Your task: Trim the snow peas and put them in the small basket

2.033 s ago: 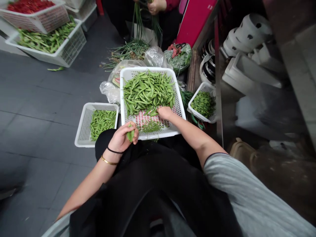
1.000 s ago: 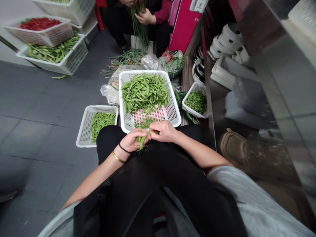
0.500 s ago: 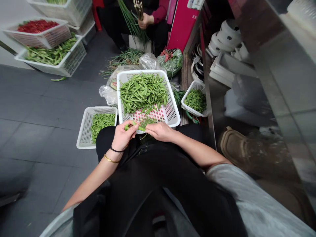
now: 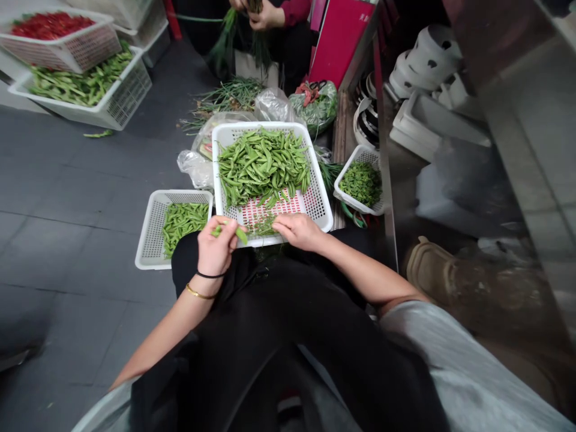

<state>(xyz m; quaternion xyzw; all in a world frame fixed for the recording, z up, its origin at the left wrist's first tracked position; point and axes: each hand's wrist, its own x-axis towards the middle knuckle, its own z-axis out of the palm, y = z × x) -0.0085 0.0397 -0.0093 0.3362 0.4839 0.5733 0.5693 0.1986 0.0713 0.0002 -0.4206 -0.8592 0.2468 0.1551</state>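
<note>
Green pea pods (image 4: pixel 242 234) are pinched in my left hand (image 4: pixel 215 243), over the near left corner of a large white basket (image 4: pixel 320 207). My right hand (image 4: pixel 297 231) is closed in a pinch at the basket's near edge, apart from the left; whatever is between its fingertips is too small to make out. A big heap of pea pods (image 4: pixel 265 163) fills the far part of this basket. Small green trimmings (image 4: pixel 263 224) lie near the right fingertips. To the left, a smaller white basket (image 4: pixel 150 231) holds more pods (image 4: pixel 182 223).
A small basket of leafy greens (image 4: pixel 361 183) stands at right by the metal shelf edge (image 4: pixel 387 228). Ahead, a co-worker's hand (image 4: pixel 267 15) holds green stalks above scallions (image 4: pixel 234 94) and plastic bags (image 4: pixel 198 170). Stacked crates (image 4: pixel 114 114) with red peppers (image 4: pixel 51 25) and green pods stand far left.
My hands have drawn apart; the left moved left with its pods, and the right let go of the pod's end. The co-worker's hands have come together on the stalks.
</note>
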